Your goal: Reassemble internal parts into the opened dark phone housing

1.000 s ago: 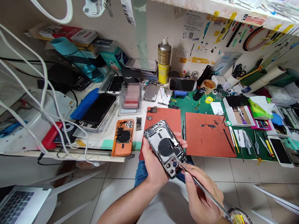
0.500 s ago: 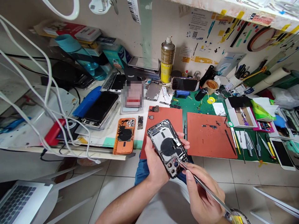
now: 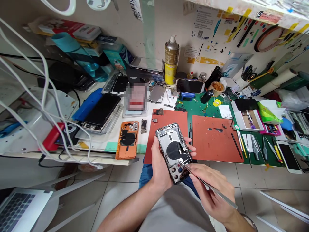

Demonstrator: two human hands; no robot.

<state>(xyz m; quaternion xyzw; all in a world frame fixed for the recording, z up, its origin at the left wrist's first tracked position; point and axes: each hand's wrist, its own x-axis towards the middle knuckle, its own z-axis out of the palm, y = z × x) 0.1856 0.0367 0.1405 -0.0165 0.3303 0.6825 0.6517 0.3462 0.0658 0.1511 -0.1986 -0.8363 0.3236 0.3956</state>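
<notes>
My left hand [image 3: 160,169] grips an opened smartphone rear housing [image 3: 172,151] from below, with its fingertips showing past the far edge. The housing has a black circular charging coil and a triple camera cutout at its near end. My right hand [image 3: 212,190] pinches long steel tweezers [image 3: 207,183], their tip at the housing's camera corner. A similar orange phone housing [image 3: 127,140] lies open on the white bench [image 3: 113,146], left of my hands. Below the held housing, my blue jeans [image 3: 146,174] show.
Two terracotta silicone mats [image 3: 169,119] [image 3: 214,145] hold small phone parts. A green mat [image 3: 202,108] lies behind them, with a row of tools [image 3: 256,149] at right. A spray can [image 3: 172,61] stands at the back. White cables [image 3: 36,80] hang at left, above a laptop [image 3: 21,209].
The housing has turned more upright in my left hand. The tweezers have swung flatter, with their tip still at the camera corner. The whole view has shifted slightly.
</notes>
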